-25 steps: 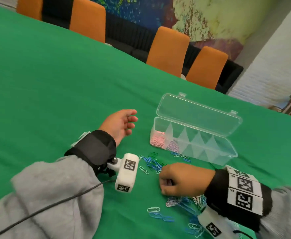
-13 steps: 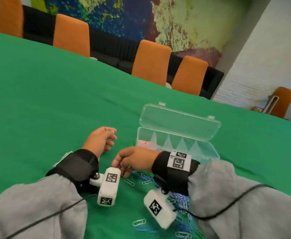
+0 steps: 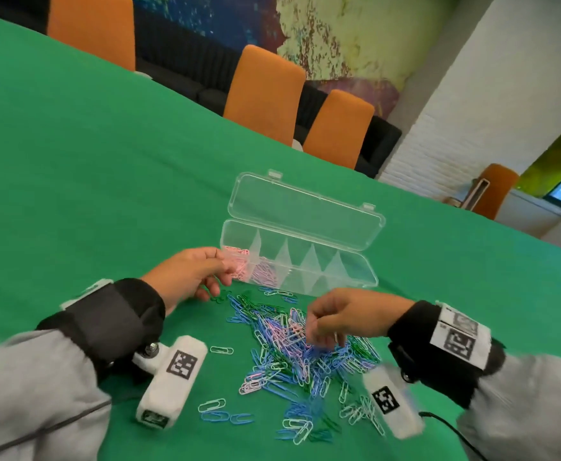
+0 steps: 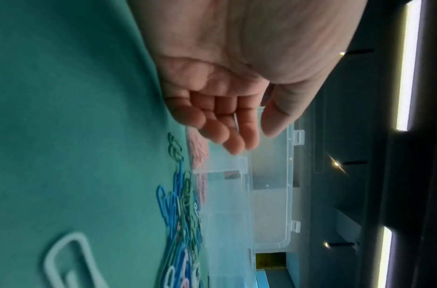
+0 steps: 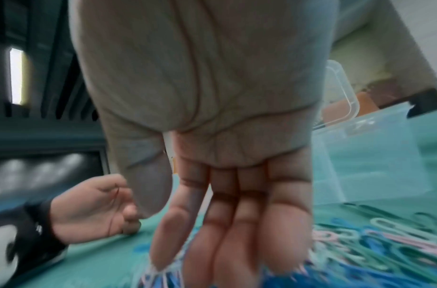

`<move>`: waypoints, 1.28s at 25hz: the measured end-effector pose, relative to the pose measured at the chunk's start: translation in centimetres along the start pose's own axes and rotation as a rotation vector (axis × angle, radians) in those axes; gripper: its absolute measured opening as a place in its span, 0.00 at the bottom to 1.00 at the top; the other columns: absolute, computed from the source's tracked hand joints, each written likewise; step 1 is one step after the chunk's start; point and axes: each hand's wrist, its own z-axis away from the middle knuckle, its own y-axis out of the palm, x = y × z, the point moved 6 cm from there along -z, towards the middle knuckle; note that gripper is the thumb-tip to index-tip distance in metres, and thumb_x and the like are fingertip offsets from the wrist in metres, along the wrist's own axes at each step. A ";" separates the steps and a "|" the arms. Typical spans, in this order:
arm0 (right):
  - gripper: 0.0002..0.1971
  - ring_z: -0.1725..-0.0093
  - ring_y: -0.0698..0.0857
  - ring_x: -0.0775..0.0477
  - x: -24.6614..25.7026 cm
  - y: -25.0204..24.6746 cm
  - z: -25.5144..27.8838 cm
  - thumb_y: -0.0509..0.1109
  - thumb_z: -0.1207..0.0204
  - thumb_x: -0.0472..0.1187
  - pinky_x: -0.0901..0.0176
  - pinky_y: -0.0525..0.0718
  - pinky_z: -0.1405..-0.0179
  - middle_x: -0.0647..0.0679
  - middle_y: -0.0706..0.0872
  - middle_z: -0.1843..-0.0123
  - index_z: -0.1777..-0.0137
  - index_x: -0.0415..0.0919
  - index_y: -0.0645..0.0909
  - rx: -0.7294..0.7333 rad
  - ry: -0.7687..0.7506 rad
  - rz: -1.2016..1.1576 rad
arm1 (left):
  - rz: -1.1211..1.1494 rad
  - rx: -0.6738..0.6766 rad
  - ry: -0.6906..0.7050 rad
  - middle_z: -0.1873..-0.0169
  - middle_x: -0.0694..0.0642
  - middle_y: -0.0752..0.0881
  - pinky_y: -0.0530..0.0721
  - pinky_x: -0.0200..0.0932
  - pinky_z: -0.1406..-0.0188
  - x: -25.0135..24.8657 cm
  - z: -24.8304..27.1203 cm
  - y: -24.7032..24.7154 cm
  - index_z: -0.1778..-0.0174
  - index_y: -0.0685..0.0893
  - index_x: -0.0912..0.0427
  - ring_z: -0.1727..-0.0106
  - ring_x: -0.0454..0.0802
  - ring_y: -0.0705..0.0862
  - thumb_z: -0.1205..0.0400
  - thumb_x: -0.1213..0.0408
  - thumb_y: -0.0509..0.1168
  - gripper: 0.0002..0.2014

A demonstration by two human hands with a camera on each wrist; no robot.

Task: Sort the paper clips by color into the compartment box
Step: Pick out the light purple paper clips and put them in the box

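The clear compartment box (image 3: 305, 285) lies open on the green table, its lid (image 3: 305, 207) folded back. Pink clips (image 3: 239, 265) fill its leftmost compartment, and paler clips (image 3: 266, 272) lie in the one beside it. A mixed pile of paper clips (image 3: 292, 361), blue, green, pink and white, spreads in front of the box. My left hand (image 3: 224, 266) rests by the box's left end with its fingers loosely curled. In the left wrist view this hand (image 4: 255, 140) holds nothing. My right hand (image 3: 319, 337) hangs over the pile. Its straight fingers (image 5: 237, 243) touch the clips (image 5: 372, 253).
Loose clips lie apart from the pile: a white one (image 3: 221, 350), a few at the near left (image 3: 219, 410), more at the near right (image 3: 359, 412). Orange chairs (image 3: 266, 94) line the table's far edge. A white camera block (image 3: 169, 380) hangs under each wrist.
My right hand reached left towards the box's pink end, then came back right over the pile. My left hand moved up to the box's left end.
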 end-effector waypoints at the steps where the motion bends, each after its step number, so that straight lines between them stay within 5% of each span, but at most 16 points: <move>1: 0.10 0.64 0.82 0.54 -0.7 0.8 0.2 0.62 0.19 0.36 0.59 0.82 0.59 0.53 0.85 0.63 0.59 0.48 0.81 0.069 0.045 0.086 | -0.001 0.004 -0.030 0.73 0.53 0.82 0.71 0.31 0.83 0.4 -0.1 -0.1 0.61 0.79 0.62 0.81 0.41 0.74 0.16 0.71 0.58 0.08; 3: 0.06 0.62 0.82 0.53 -0.8 2.0 0.0 0.63 0.19 0.38 0.59 0.81 0.56 0.52 0.84 0.60 0.53 0.45 0.82 0.128 0.069 0.133 | 0.018 -0.014 -0.063 0.73 0.54 0.82 0.72 0.32 0.83 0.7 -0.4 -0.7 0.60 0.79 0.63 0.80 0.42 0.75 0.16 0.70 0.57 0.09; 5: 0.07 0.61 0.82 0.54 0.4 1.8 -0.7 0.63 0.19 0.36 0.62 0.81 0.58 0.52 0.85 0.58 0.48 0.45 0.81 0.037 -0.016 0.049 | 0.036 -0.052 -0.061 0.72 0.54 0.82 0.73 0.32 0.83 0.6 -0.5 -1.5 0.60 0.79 0.64 0.80 0.43 0.75 0.16 0.70 0.57 0.09; 10: 0.12 0.61 0.83 0.56 1.1 0.2 -1.1 0.61 0.20 0.31 0.62 0.81 0.58 0.54 0.86 0.59 0.52 0.49 0.81 -0.154 -0.131 -0.035 | 0.075 -0.130 -0.046 0.70 0.55 0.80 0.72 0.31 0.84 0.3 -0.6 -2.7 0.60 0.79 0.63 0.81 0.42 0.74 0.16 0.71 0.56 0.09; 15: 0.08 0.64 0.80 0.59 -2.3 1.8 0.0 0.62 0.20 0.37 0.57 0.82 0.54 0.57 0.83 0.60 0.50 0.51 0.81 -0.040 0.038 0.120 | 0.057 -0.109 -0.061 0.71 0.55 0.81 0.73 0.31 0.84 0.7 -0.8 -2.7 0.58 0.79 0.63 0.80 0.42 0.74 0.15 0.70 0.56 0.09; 18: 0.06 0.70 0.77 0.66 -3.1 0.3 0.9 0.63 0.20 0.39 0.67 0.78 0.61 0.57 0.81 0.64 0.51 0.48 0.81 -0.135 0.092 0.198 | 0.048 -0.107 -0.060 0.70 0.55 0.80 0.73 0.31 0.83 0.6 -0.8 -2.7 0.58 0.80 0.64 0.80 0.43 0.74 0.15 0.70 0.57 0.08; 22: 0.10 0.63 0.81 0.60 -0.8 -0.3 0.4 0.61 0.21 0.35 0.69 0.79 0.62 0.56 0.83 0.59 0.54 0.51 0.80 -0.261 -0.014 0.037 | 0.042 -0.104 -0.057 0.70 0.55 0.81 0.73 0.31 0.84 0.6 -0.9 -2.7 0.58 0.80 0.64 0.81 0.42 0.75 0.16 0.70 0.57 0.08; 25: 0.11 0.62 0.80 0.62 1.2 1.1 -1.2 0.63 0.21 0.34 0.71 0.78 0.61 0.59 0.83 0.56 0.49 0.52 0.81 -0.198 -0.109 0.018 | 0.044 -0.101 -0.057 0.72 0.54 0.81 0.73 0.32 0.84 0.7 -0.8 -2.6 0.58 0.80 0.63 0.81 0.42 0.75 0.15 0.70 0.57 0.09; 32: 0.07 0.62 0.79 0.54 -2.1 -1.4 -0.6 0.62 0.19 0.42 0.63 0.76 0.62 0.53 0.82 0.60 0.52 0.41 0.81 -0.202 0.222 0.410 | 0.052 -0.103 -0.056 0.74 0.52 0.81 0.73 0.31 0.84 0.5 -0.9 -2.6 0.59 0.80 0.62 0.83 0.41 0.74 0.15 0.70 0.57 0.09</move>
